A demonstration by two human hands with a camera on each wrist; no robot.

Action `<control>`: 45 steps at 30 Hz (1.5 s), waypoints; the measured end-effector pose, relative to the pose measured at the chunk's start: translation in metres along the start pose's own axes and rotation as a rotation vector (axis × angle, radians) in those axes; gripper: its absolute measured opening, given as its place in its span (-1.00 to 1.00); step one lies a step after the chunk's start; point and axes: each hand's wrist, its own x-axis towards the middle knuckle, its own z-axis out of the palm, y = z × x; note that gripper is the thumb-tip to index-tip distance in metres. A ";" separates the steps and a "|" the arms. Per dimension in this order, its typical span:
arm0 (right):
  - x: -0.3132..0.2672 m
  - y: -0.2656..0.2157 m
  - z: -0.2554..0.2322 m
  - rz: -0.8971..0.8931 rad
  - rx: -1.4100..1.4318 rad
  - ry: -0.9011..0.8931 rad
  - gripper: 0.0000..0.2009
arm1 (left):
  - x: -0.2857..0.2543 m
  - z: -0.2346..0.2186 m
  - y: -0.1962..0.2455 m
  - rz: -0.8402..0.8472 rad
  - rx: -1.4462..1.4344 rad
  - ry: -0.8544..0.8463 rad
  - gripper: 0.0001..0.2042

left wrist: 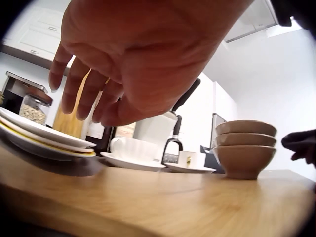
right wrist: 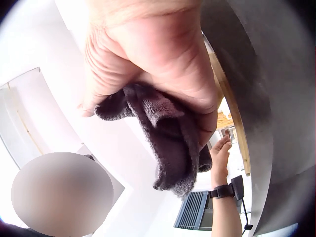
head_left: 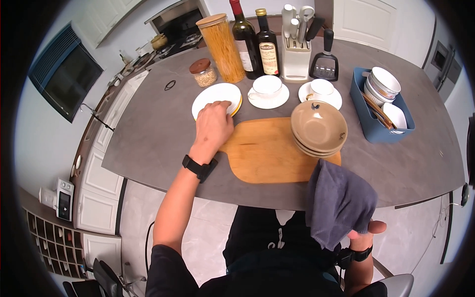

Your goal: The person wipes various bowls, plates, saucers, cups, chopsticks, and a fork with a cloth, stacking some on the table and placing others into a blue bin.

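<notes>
My left hand (head_left: 214, 127) reaches over the near edge of a stack of white plates (head_left: 208, 97), one of them with a yellow rim. In the left wrist view its fingers hang loosely, with nothing gripped between them. A dark grey cloth (head_left: 340, 204) is held by my right hand (head_left: 365, 233) at the table's front edge, and it drapes over most of that hand. The right wrist view shows the cloth (right wrist: 170, 133) bunched under the palm and fingers. Close beyond it, a stack of brown bowls (head_left: 319, 127) stands on the right end of a wooden cutting board (head_left: 262, 156).
Two white cups (head_left: 267, 85) on saucers stand behind the board. At the back are a pasta jar (head_left: 222, 49), two dark bottles (head_left: 268, 52), a knife block (head_left: 296, 62) and a small jar (head_left: 203, 74). A blue bin (head_left: 381, 123) holding bowls and chopsticks stands right.
</notes>
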 end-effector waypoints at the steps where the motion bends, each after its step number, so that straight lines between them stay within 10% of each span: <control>1: 0.001 0.001 -0.001 0.016 0.009 0.001 0.20 | -0.002 -0.001 -0.008 -0.001 0.004 0.003 -0.74; 5: 0.000 0.005 -0.003 0.075 0.040 0.021 0.27 | -0.009 -0.001 -0.027 -0.118 0.171 -0.273 -0.74; 11: 0.003 0.008 -0.002 0.121 0.107 0.164 0.22 | -0.013 -0.005 -0.028 -0.104 0.167 -0.236 -0.75; 19: -0.003 0.015 -0.014 0.089 0.143 0.137 -0.06 | -0.007 0.028 -0.099 -0.502 0.241 0.064 -0.41; 21: -0.002 0.011 -0.005 0.075 0.139 0.180 -0.21 | 0.003 0.022 -0.116 -0.764 0.024 -0.375 -0.40; 33: 0.002 0.005 0.014 0.077 0.176 0.411 -0.43 | -0.013 0.032 -0.142 -0.838 -0.446 0.112 -0.67; 40: 0.010 0.001 0.051 0.025 0.106 0.377 -0.44 | -0.026 -0.042 -0.059 -0.913 -1.302 0.345 -0.57; 45: 0.041 0.022 0.101 -0.255 -0.693 0.190 -0.15 | -0.075 -0.093 0.030 -1.013 -1.959 0.310 -0.53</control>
